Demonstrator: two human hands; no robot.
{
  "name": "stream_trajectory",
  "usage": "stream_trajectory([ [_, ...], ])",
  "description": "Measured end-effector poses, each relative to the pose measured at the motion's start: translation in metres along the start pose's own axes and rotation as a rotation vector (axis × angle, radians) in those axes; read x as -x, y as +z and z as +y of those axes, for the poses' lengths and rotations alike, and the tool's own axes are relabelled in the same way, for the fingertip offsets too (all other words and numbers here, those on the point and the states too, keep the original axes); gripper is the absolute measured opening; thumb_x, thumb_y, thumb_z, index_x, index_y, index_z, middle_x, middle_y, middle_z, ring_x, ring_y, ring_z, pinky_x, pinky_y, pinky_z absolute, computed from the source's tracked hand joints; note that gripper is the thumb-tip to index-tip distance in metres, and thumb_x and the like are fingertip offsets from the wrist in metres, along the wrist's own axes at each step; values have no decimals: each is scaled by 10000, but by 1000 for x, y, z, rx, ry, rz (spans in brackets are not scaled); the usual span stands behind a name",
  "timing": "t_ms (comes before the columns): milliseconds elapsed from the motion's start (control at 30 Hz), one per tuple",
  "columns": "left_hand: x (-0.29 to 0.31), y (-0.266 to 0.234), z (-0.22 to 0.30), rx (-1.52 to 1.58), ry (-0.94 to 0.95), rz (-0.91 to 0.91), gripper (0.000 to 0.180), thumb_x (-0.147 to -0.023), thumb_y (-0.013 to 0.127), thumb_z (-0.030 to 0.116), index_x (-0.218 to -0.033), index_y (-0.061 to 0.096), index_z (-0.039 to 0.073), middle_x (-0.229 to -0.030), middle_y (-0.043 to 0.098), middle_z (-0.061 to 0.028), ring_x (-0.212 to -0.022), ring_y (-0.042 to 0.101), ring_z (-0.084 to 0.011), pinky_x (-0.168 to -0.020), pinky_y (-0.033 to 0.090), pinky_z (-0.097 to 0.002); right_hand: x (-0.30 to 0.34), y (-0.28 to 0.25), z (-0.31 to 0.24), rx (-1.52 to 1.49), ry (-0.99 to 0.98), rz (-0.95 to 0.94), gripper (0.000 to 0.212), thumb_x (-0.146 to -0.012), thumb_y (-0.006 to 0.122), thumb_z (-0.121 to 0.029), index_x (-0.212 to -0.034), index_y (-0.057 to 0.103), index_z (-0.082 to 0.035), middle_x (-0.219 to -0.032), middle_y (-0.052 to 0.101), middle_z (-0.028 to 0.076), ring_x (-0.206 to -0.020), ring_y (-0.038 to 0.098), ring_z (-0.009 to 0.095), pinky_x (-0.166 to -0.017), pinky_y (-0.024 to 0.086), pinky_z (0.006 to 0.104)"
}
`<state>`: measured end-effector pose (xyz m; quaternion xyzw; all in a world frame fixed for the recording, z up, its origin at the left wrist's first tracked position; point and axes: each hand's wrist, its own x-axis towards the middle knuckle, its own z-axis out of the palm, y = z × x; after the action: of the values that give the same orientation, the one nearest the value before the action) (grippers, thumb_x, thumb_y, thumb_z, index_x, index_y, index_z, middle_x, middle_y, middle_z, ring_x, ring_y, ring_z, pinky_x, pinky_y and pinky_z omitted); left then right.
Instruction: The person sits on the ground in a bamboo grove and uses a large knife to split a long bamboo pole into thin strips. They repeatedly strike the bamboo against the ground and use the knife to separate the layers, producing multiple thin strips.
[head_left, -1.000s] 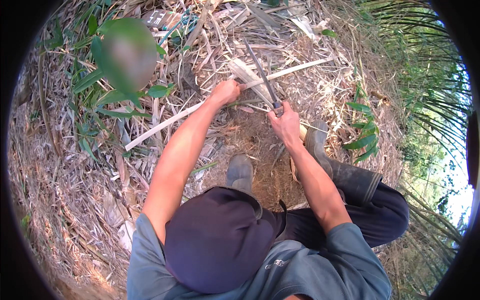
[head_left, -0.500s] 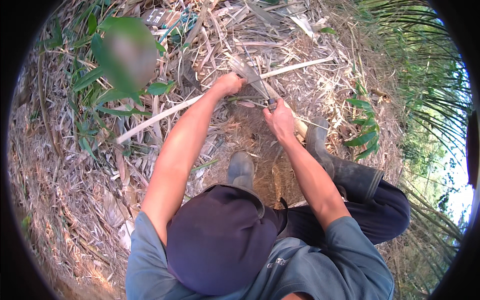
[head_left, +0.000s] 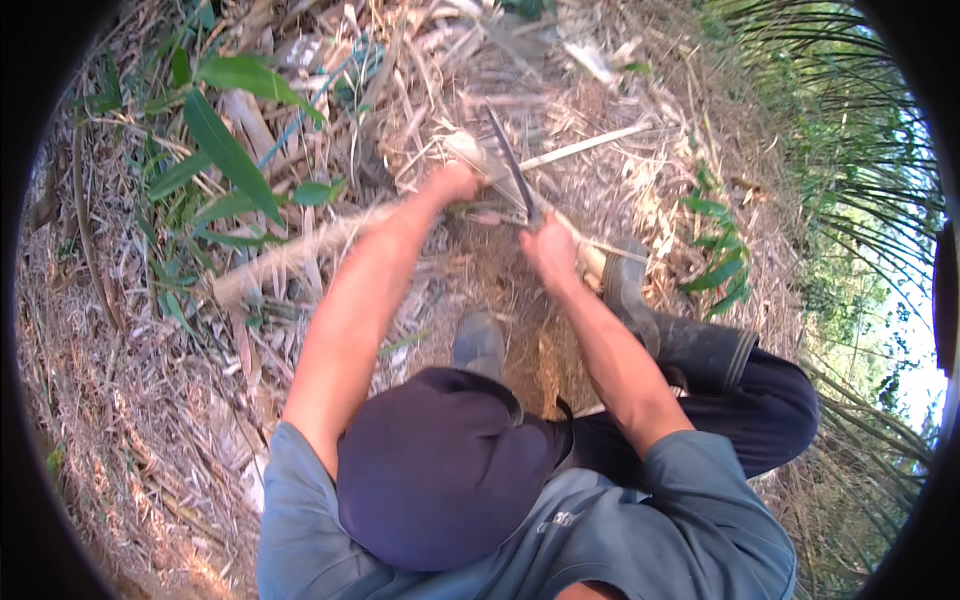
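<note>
My left hand [head_left: 458,180], slightly blurred, is closed around a long pale strip [head_left: 585,144] that looks like split bamboo. The strip slants from lower left to upper right, its near-left end smeared by motion. In my right hand [head_left: 549,247] is the handle of a knife with a long dark blade [head_left: 511,165]. The blade points up and away, crossing over or close beside the strip just right of my left hand; whether they touch I cannot tell. A thicker pale pole [head_left: 592,262] runs underneath, from near the hands toward my right boot [head_left: 627,290].
Dry leaves and bamboo litter [head_left: 150,400] cover the ground. Green leafy shoots [head_left: 230,150] rise at the far left, and another leafy sprig [head_left: 722,260] stands beyond my right boot. My left boot [head_left: 479,343] rests on brown soil. Dense greenery [head_left: 850,200] lines the right.
The strip has shifted a little to the lower left with my left hand. My right hand has turned the knife, so its blade now looks narrow, edge-on, instead of broad.
</note>
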<state>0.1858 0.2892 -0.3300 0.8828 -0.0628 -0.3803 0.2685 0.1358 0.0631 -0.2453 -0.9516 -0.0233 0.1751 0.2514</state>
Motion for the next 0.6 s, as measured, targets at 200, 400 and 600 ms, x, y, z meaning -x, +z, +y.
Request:
stream_trajectory([
  [200, -8, 26, 12, 425, -259, 118, 443, -988, 539, 442, -1274, 680, 134, -1295, 664, -162, -1190, 639, -354, -1008, 493, -453, 7, -22, 2, -10, 149, -86, 395, -797, 724, -197, -1117, 656, 24, -860, 708, 255, -830, 702, 407, -766, 555, 463],
  [400, -13, 33, 0, 397, -334, 148, 519, -990, 521, 499, -1181, 710, 55, -1222, 683, -223, -1165, 648, -366, -991, 489, -446, 13, -80, -67, -371, -60, 182, 258, -805, 699, -175, -984, 653, 6, -743, 687, 212, -737, 698, 396, -682, 532, 477],
  [600, -11, 36, -1, 5, 88, 96, 428, -938, 611, 390, -1203, 695, 64, -1238, 667, -238, -1140, 654, -398, -933, 530, -472, 25, -14, 16, 81, -29, 112, 287, -795, 695, -199, -988, 655, 10, -763, 699, 204, -774, 701, 385, -713, 536, 464],
])
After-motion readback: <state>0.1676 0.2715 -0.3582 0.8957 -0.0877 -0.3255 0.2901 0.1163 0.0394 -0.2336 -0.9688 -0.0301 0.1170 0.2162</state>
